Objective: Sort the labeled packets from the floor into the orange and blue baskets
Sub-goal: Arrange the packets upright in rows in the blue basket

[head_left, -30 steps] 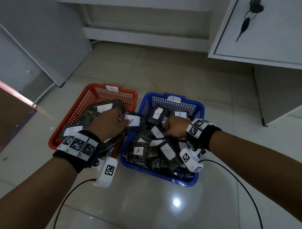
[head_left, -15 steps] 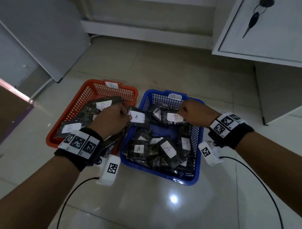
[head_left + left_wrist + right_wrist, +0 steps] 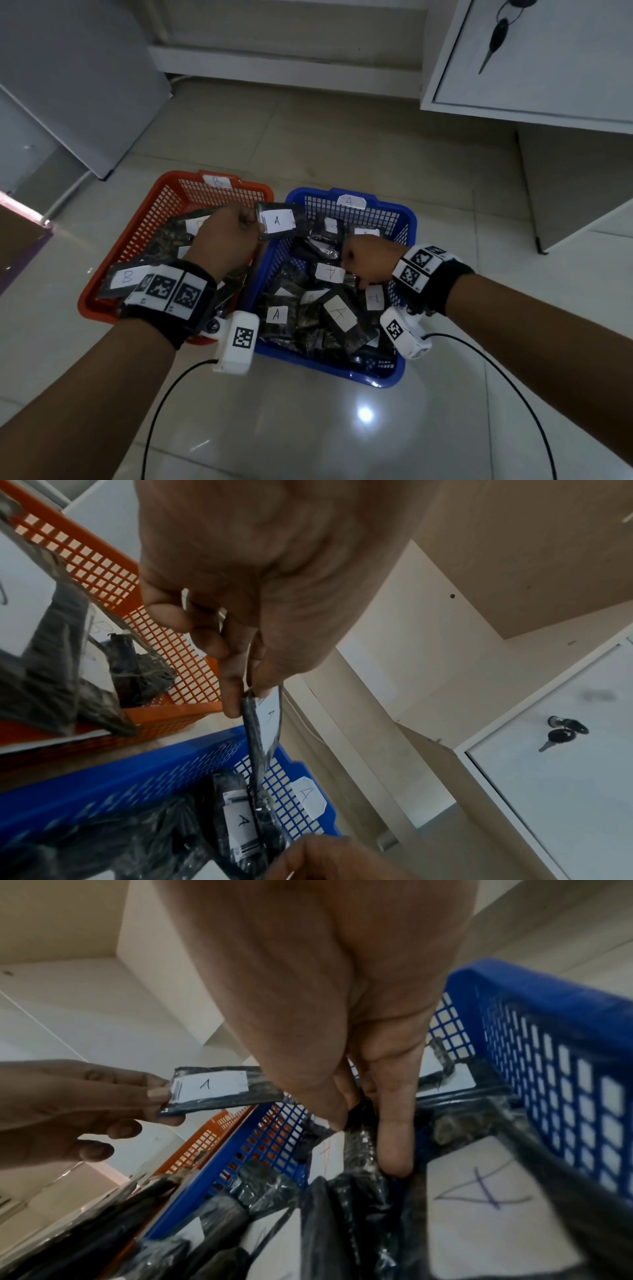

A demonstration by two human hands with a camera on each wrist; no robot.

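We are reaching our right hand (image 3: 368,262) into the blue basket (image 3: 394,371), fingers pinching a dark packet in the pile. Farther out, our left hand (image 3: 226,236) is pinching an A-labeled packet (image 3: 279,221) by its left end, long axis pointing right, over the blue basket's far-left corner beside the orange basket (image 3: 102,308).
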